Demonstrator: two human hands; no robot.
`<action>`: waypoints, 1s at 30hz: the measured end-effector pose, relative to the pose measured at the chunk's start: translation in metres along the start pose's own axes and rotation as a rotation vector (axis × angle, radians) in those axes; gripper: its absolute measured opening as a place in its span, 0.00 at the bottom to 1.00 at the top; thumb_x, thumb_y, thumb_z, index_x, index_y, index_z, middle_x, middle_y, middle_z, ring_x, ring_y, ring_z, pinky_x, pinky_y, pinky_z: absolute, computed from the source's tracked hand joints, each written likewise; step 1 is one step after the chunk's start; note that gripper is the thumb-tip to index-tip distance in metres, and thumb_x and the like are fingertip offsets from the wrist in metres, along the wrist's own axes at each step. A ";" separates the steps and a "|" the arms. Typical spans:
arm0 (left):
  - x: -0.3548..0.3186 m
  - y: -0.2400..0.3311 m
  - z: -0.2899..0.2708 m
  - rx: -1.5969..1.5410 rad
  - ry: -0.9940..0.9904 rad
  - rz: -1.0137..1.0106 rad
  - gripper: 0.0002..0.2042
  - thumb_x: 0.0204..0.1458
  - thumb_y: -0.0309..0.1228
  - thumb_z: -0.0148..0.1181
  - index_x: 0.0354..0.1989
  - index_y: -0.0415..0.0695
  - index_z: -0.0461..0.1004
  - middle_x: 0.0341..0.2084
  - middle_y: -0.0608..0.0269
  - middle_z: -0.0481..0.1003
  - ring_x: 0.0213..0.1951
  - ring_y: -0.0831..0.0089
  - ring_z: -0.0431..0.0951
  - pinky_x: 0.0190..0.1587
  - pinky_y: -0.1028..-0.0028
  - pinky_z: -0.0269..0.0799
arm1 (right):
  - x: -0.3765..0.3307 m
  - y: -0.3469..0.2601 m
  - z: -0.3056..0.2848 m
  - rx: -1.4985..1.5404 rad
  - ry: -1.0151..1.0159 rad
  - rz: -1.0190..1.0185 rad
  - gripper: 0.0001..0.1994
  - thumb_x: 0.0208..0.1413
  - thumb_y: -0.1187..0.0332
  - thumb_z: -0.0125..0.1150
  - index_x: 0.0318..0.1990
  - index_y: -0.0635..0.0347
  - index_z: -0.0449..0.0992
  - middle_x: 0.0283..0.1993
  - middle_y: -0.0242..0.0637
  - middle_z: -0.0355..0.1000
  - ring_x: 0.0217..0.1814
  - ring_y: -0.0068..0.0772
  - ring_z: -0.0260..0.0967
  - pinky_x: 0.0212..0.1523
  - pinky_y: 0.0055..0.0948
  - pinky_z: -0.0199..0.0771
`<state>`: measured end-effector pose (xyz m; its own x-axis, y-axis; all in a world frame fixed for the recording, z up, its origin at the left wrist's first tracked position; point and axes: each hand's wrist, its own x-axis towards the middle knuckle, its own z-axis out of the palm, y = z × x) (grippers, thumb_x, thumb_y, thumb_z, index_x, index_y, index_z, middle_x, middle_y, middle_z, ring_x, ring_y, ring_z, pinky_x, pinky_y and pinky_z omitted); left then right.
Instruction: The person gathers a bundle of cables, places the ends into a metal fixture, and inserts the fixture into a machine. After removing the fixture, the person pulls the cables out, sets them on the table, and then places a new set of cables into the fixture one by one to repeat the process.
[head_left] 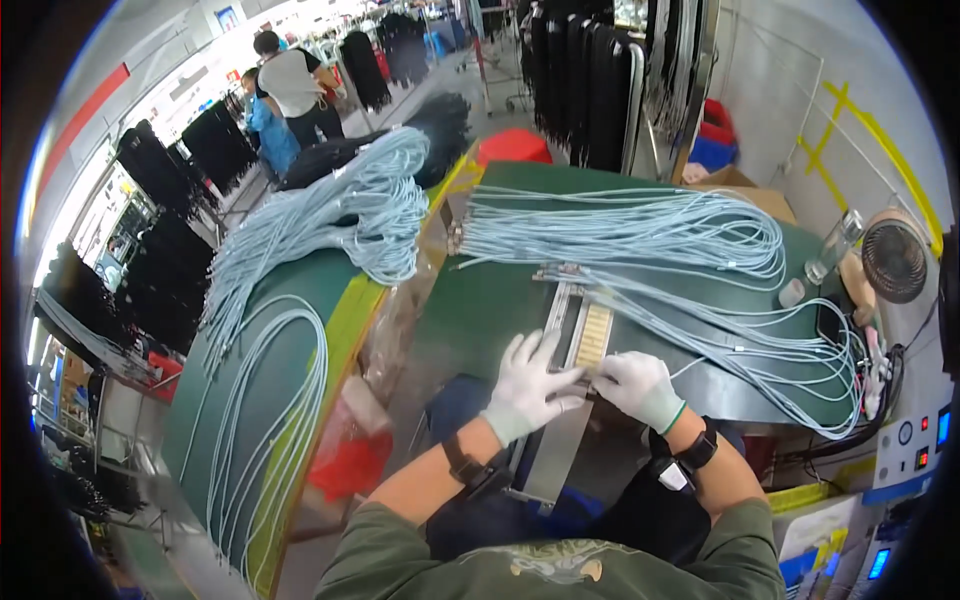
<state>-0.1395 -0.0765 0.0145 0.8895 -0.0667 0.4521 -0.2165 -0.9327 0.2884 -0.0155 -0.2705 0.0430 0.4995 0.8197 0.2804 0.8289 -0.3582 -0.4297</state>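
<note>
Olive-green cloth of the wearer's shirt fills the lower edge. Beyond it stands a dark green tabletop, with a second green tabletop to its left, edged in yellow-green. Behind are a red stool, racks of black strands and two people, one in a pale top, one in blue. Yellow tape marks the pale wall at right.

Both forearms come up from below and converge. The left hand, white-gloved, lies palm down beside the near part of a metal rail, fingers spread, with no visible hold on anything. The right hand, also gloved, has its fingers curled in at the near end of a yellowish strip on the rail; whether they pinch something cannot be told.

Counted: two gloves, two dark wristbands, one fan, one clear bottle. Pale blue cords lie in four groups: a heap and a looser looped set at left, a long bundle across the right tabletop, and a nearer bundle running rightward from the rail's far end.
</note>
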 end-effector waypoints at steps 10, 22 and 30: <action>0.007 0.005 -0.011 0.114 -0.053 0.041 0.26 0.50 0.55 0.62 0.57 0.61 0.78 0.64 0.41 0.64 0.64 0.42 0.61 0.67 0.43 0.50 | 0.033 0.055 -0.002 -0.311 0.232 0.133 0.08 0.47 0.63 0.68 0.32 0.53 0.77 0.33 0.37 0.72 0.39 0.46 0.72 0.40 0.44 0.73; -0.004 -0.007 -0.008 -0.082 0.088 0.009 0.17 0.44 0.47 0.69 0.44 0.60 0.84 0.58 0.53 0.71 0.61 0.51 0.66 0.67 0.47 0.54 | 0.039 0.065 0.001 -0.207 0.240 0.164 0.05 0.49 0.66 0.65 0.30 0.53 0.76 0.31 0.36 0.72 0.41 0.45 0.71 0.42 0.42 0.72; -0.005 -0.007 -0.004 -0.079 0.145 -0.043 0.13 0.48 0.45 0.68 0.41 0.58 0.84 0.53 0.58 0.75 0.59 0.54 0.69 0.66 0.50 0.56 | 0.033 0.046 -0.022 -0.117 0.327 0.057 0.04 0.46 0.70 0.66 0.30 0.54 0.77 0.31 0.37 0.73 0.39 0.45 0.70 0.42 0.40 0.70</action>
<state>-0.1435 -0.0679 0.0137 0.8323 0.0295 0.5536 -0.2158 -0.9025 0.3726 0.0449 -0.2699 0.0516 0.5846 0.6171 0.5267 0.8109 -0.4635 -0.3571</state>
